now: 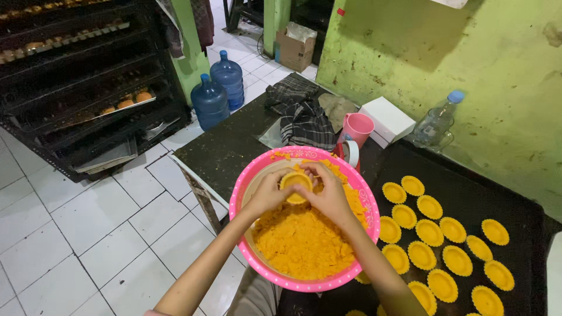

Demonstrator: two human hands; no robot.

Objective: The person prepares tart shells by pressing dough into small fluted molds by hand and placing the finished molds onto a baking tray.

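Both my hands are together over a pink bowl (244,186) full of crumbly orange dough (304,240). Between them is a small round orange dough cup (295,182). My left hand (268,193) cups its left side. My right hand (329,193) holds its right side, with fingers curled over the top rim. To the right, a black baking tray (468,193) carries several finished orange dough cups (430,206) in rows.
On the dark table behind the bowl are a pink mug (357,129), a white box (386,120), a clear plastic bottle (436,123) and a checked cloth (304,120). Two blue water jugs (218,88) stand on the white tiled floor beside a black oven rack (76,76).
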